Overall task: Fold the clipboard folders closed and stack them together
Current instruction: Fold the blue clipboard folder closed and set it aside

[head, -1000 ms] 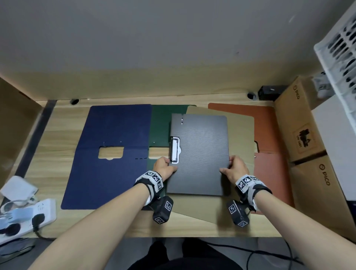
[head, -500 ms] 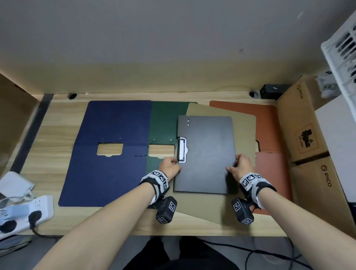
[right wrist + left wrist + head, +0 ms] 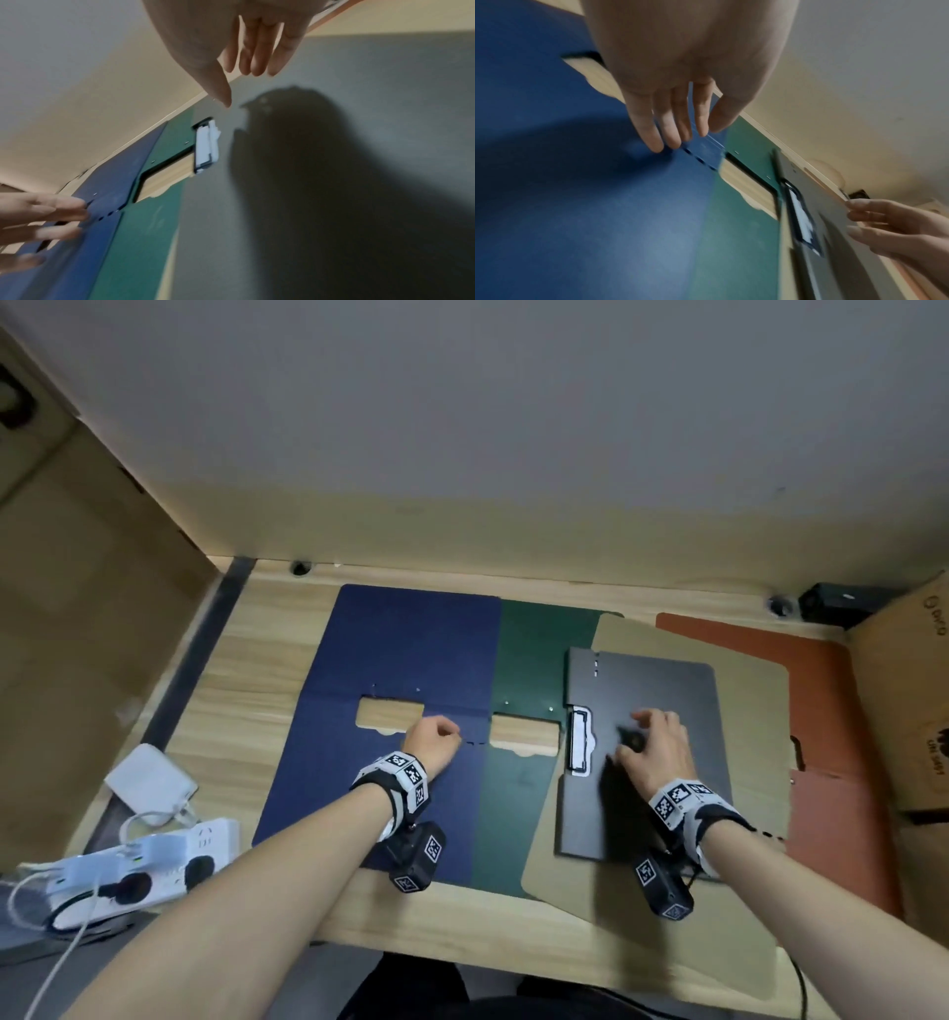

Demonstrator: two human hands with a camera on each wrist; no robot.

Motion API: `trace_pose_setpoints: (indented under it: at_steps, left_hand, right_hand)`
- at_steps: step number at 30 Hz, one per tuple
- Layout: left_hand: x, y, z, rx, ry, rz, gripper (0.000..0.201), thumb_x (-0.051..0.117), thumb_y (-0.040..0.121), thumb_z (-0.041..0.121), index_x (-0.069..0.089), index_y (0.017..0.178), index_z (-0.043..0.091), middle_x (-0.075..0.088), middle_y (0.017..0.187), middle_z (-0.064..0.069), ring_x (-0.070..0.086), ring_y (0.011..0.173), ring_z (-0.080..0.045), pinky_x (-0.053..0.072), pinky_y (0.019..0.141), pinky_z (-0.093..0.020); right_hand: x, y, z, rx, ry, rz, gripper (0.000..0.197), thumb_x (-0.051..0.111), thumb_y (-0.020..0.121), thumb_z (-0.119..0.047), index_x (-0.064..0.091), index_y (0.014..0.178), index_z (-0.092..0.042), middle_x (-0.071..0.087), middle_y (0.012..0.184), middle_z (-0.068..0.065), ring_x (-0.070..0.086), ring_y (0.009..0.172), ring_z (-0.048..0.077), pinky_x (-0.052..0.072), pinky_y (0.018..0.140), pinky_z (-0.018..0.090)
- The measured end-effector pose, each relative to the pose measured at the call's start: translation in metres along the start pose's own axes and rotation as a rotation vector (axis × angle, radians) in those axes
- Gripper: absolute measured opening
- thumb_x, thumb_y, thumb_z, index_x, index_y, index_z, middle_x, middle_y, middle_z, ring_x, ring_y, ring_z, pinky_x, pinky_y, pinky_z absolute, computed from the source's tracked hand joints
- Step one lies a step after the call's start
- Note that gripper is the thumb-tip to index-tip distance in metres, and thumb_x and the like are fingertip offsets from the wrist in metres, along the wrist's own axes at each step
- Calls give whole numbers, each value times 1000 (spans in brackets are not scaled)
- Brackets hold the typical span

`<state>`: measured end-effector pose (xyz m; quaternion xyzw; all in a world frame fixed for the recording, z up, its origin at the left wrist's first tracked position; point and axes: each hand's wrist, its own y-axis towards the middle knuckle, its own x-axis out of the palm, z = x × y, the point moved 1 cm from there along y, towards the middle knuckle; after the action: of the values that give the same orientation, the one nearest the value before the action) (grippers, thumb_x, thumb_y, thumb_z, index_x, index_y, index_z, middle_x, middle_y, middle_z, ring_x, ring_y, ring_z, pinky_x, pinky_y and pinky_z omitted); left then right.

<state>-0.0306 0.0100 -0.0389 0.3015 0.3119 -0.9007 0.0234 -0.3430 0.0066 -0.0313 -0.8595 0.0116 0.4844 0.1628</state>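
One grey folder (image 3: 662,711) lies closed right of centre on the tan one (image 3: 744,711), my right hand (image 3: 655,752) hovering slack-fingered over it, so next my left hand (image 3: 429,744), fingers loose and empty, must fold shut the open blue folder (image 3: 400,649) beneath it.

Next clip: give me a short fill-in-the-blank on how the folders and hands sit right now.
1. The closed grey folder lies on top of the open ____ folder.
2. The left hand hovers over the ____ folder.
3. The green folder lies between the blue one and the ____ one.
4. The right hand is above the ____ folder.

Missing words: tan; blue; tan; grey
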Motion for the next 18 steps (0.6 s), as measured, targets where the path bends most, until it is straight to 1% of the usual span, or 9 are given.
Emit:
trace_pose_setpoints:
  at_steps: [3, 5, 7, 8, 10, 11, 13, 16, 18]
  left_hand:
    - [-57, 28, -34, -25, 31, 76, 23, 60, 87, 16, 72, 106, 15, 70, 117, -4, 62, 114, -26, 45, 98, -28]
    - [-91, 44, -57, -18, 69, 107, 25, 59, 87, 17, 71, 109, 16, 69, 118, -4, 62, 114, -26, 46, 98, -31]
    - [-118, 59, -76, 8, 107, 110, 23, 59, 86, 16, 71, 106, 15, 70, 115, -5, 63, 111, -27, 48, 97, -33]
    - [-128, 65, -84, 22, 121, 110, 23, 59, 86, 14, 71, 105, 14, 69, 115, -7, 63, 109, -28, 48, 97, -34]
    - [-144, 73, -94, 61, 141, 109, 24, 60, 86, 9, 69, 108, 9, 63, 118, -11, 62, 108, -29, 46, 97, -32]
    - [-148, 75, -97, 85, 155, 108, 26, 61, 86, 9, 68, 111, 8, 59, 120, -11, 60, 110, -29, 43, 99, -32]
    - [-152, 74, -101, 112, 214, 100, 32, 62, 87, 15, 63, 119, 10, 51, 126, -7, 51, 119, -26, 37, 102, -29]
    - [-146, 69, -109, 123, 328, 81, 41, 60, 87, 28, 58, 126, 20, 39, 135, 0, 38, 128, -23, 31, 106, -31]
    - [-141, 66, -111, 131, 348, 48, 44, 58, 85, 32, 55, 129, 25, 34, 139, 1, 34, 130, -23, 31, 110, -37]
  right_hand:
    - [36, 8, -55, -57, 52, -61, 34, 70, 83, -15, 59, 115, -14, 60, 113, 6, 58, 107, 27, 47, 92, 35]
    - [65, 12, -88, -47, 92, -131, 36, 72, 81, -14, 59, 115, -14, 64, 113, 5, 61, 104, 27, 48, 91, 34]
    - [90, 16, -118, -11, 128, -191, 36, 72, 82, -15, 60, 115, -16, 68, 113, 4, 65, 102, 24, 51, 95, 36]
    - [101, 18, -130, 19, 135, -216, 35, 72, 83, -17, 60, 115, -17, 70, 112, 4, 66, 100, 23, 52, 93, 35]
    - [116, 21, -149, 79, 88, -246, 34, 70, 85, -20, 59, 118, -18, 71, 109, 4, 66, 101, 24, 49, 85, 26]
    - [121, 23, -154, 108, 53, -243, 35, 70, 86, -24, 59, 119, -19, 71, 107, 2, 66, 102, 23, 45, 83, 24]
    - [126, 28, -161, 186, 75, -230, 39, 71, 84, -32, 59, 119, -19, 71, 106, 3, 66, 103, 25, 48, 86, 28]
    - [132, 38, -165, 296, 167, -252, 38, 76, 78, -44, 67, 97, -11, 72, 93, 6, 67, 95, 29, 53, 83, 35]
    - [133, 40, -167, 352, 242, -278, 41, 78, 75, -49, 66, 80, -11, 72, 87, 10, 69, 86, 31, 56, 78, 39]
